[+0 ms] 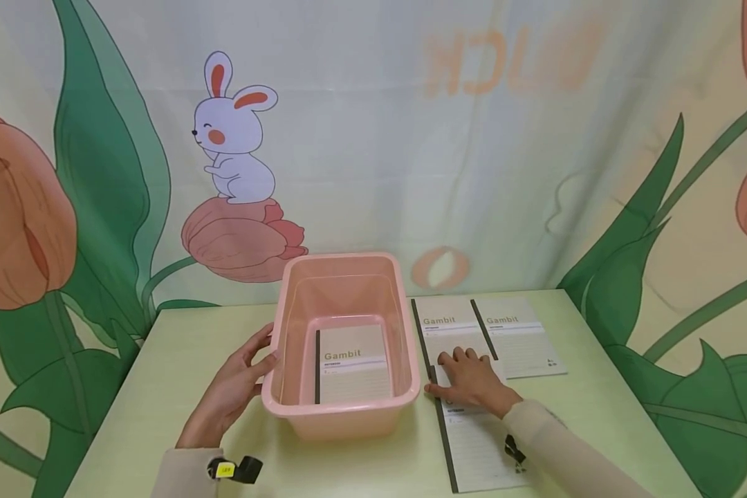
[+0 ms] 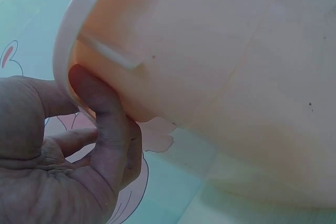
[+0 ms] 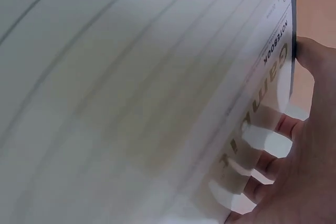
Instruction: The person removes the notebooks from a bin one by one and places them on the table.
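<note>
My left hand (image 1: 236, 387) holds the left rim of a pink plastic basin (image 1: 342, 416). In the left wrist view its thumb (image 2: 100, 98) and fingers pinch the basin's edge. Inside the basin lies a Gambit notebook (image 1: 355, 377), cover up with a dark spine. Over the top of the nearest notebook (image 1: 482, 449) on the table is my right hand (image 1: 469, 380). Its thumb is at the dark spine and its bent fingers are at the top edge, as the right wrist view of that notebook (image 3: 157, 93) shows. The hand covers part of its title.
Two more Gambit notebooks, one at left (image 1: 445, 332) and one at right (image 1: 519, 339), lie side by side behind my right hand. The pale table (image 1: 180, 366) ends at a printed curtain (image 1: 361, 138) with a rabbit and tulips.
</note>
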### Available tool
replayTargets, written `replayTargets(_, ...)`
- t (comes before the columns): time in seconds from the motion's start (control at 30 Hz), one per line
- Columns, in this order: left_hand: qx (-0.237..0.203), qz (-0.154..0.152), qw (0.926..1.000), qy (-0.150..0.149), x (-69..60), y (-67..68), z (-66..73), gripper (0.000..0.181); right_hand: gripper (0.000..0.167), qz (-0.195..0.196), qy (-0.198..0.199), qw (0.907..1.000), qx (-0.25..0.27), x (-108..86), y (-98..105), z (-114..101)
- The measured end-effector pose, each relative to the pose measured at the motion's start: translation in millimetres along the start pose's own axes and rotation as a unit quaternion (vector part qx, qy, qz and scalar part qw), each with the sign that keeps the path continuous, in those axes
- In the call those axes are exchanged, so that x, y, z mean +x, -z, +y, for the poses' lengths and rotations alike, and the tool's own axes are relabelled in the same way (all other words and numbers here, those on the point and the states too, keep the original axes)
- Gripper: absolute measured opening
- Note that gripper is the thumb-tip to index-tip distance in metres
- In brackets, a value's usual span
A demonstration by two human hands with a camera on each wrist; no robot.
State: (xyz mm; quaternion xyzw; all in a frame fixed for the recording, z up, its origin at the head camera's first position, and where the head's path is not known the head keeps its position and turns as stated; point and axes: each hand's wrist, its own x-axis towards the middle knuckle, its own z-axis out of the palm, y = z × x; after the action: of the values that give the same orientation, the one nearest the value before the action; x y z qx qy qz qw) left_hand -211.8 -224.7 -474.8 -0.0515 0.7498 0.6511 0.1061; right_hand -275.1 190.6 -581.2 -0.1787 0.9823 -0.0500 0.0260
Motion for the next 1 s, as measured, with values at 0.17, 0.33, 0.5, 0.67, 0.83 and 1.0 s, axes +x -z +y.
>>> replayTargets(0.17, 0.001, -0.001, 1.0000, -0.006, -1.0, 0.4, 1.1, 0.066, 0.055, 0.003, 0.001, 1.0000, -0.007, 2.5, -5, 0)
replayTargets(0.33, 0.000, -0.004, 1.0000, -0.008, -0.6, 0.3, 2.2, 0.066, 0.054, 0.009, 0.001, 1.0000, 0.002, 1.3, 2, 0)
replayTargets(0.5, 0.000, -0.003, 1.0000, -0.006, 0.2, -0.2, 2.5, 0.066, 0.056, 0.038, 0.014, 0.9989, 0.023, -3.7, 19, -2)
replayTargets(0.67, 0.001, 0.000, 1.0000, -0.002, -0.5, -1.1, 1.4, 0.066, 0.054, 0.101, 0.049, 0.9934, 0.023, -12.0, 47, -9)
replayTargets(0.83, -0.001, 0.003, 1.0000, 0.005, -0.9, -2.7, 0.2, 0.066, 0.054, 0.149, 0.082, 0.9855, 0.003, -20.0, 85, -19)
replayTargets(1.0, -0.004, 0.002, 0.9999, 0.009, 0.0, -4.0, 0.6, 0.066, 0.051, 0.174, 0.097, 0.9799, -0.006, -22.3, 120, -26)
